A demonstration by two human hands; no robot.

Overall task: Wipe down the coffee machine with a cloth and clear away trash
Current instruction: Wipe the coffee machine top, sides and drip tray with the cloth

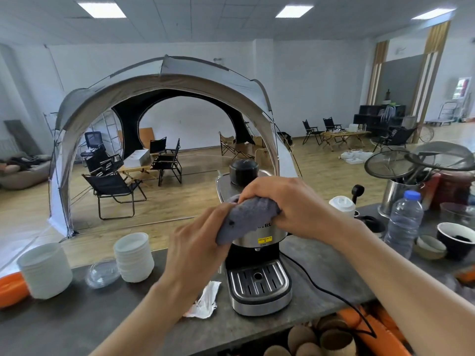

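Both hands, left hand [198,242] and right hand [288,204], have fingers clamped on the grey cloth [246,217] at frame centre, its long axis lower-left to upper-right, bunched against the coffee machine [257,268] front, crumpled wrapper [205,301] on bench [321,265] nearer the left.
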